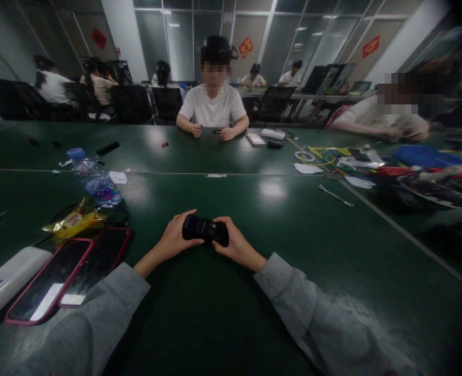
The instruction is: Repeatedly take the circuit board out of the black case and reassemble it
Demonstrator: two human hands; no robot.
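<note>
A small black remote-like device (205, 228) lies across the dark green table (278, 250) between my two hands. My left hand (175, 237) grips its left end with curled fingers. My right hand (235, 244) wraps round its right end. Both grey sleeves reach in from the bottom of the view.
Two red-cased phones (70, 274), a white power bank (7, 282), a yellow snack packet (72, 223) and a water bottle (95, 178) sit at my left. A metal tool (335, 196) and a cluttered pile of cables (395, 169) lie at right. A person (213, 99) sits opposite.
</note>
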